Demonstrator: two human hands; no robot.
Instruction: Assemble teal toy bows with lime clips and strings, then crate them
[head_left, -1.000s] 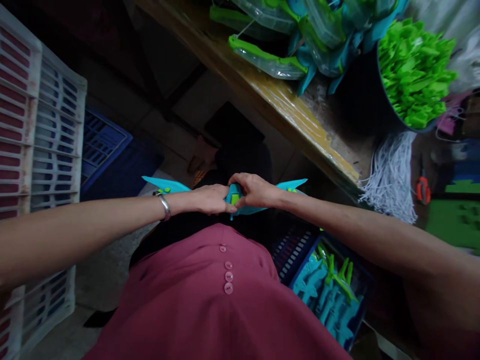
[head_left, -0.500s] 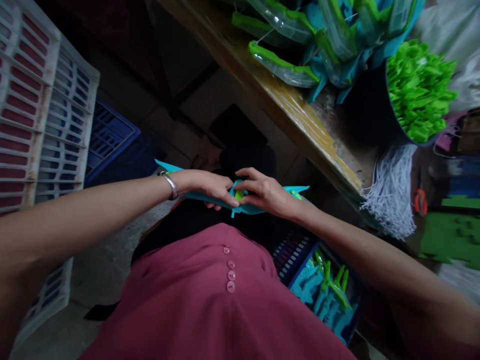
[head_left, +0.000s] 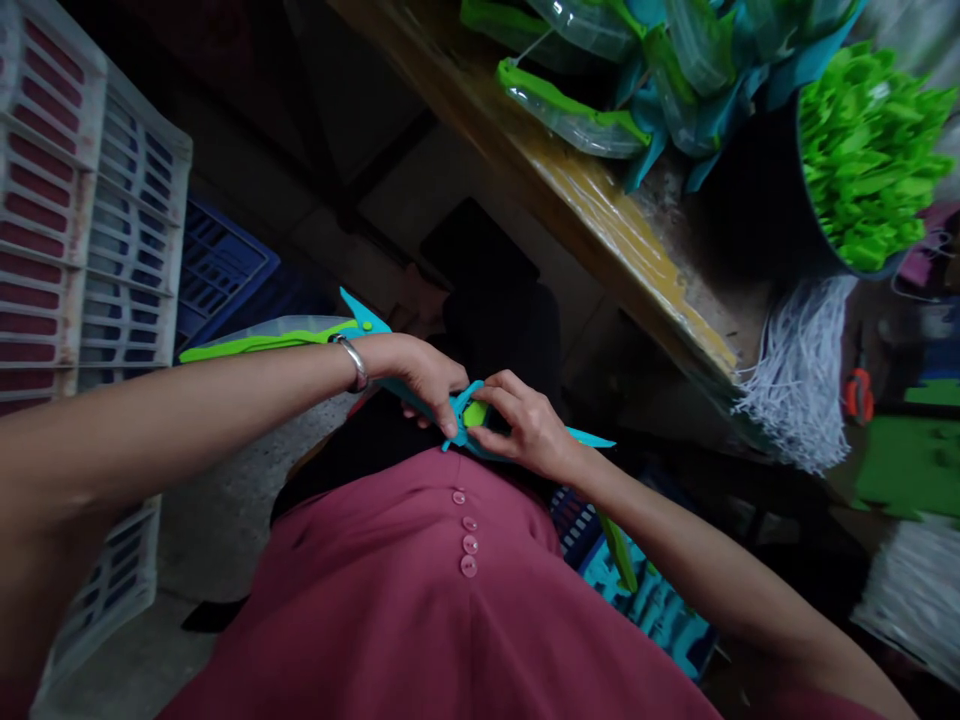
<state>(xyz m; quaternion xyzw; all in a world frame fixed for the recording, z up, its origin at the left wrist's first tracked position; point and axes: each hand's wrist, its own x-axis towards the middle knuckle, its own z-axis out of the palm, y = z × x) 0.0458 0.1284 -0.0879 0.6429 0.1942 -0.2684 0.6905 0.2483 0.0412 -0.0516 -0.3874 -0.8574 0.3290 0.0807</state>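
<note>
Low over my lap, a turquoise plastic piece (head_left: 460,405) with a pointed tip at each side passes under both wrists. My left hand (head_left: 429,378), with a metal bangle at the wrist, is closed around its middle, thumb on top. Opposite it, my right hand (head_left: 531,420) has its fingers bent and closed around a small bright green part (head_left: 474,413) set in the middle. A long green-and-clear arm (head_left: 270,335) reaches out to the left behind my left forearm. The underside is hidden by my hands.
At upper right a table (head_left: 622,235) bears several green-and-clear pieces (head_left: 577,110), a dark bucket (head_left: 765,200) of green parts, a bundle of white strings (head_left: 799,375) and orange-handled scissors (head_left: 859,393). White crates (head_left: 97,220) stand left; a crate of turquoise parts (head_left: 652,610) sits right.
The piece has tilted, its left tip rising and its right tip dropping, and its green-and-clear arm now shows at left. My right hand has moved slightly down, with its fingers still at the green part.
</note>
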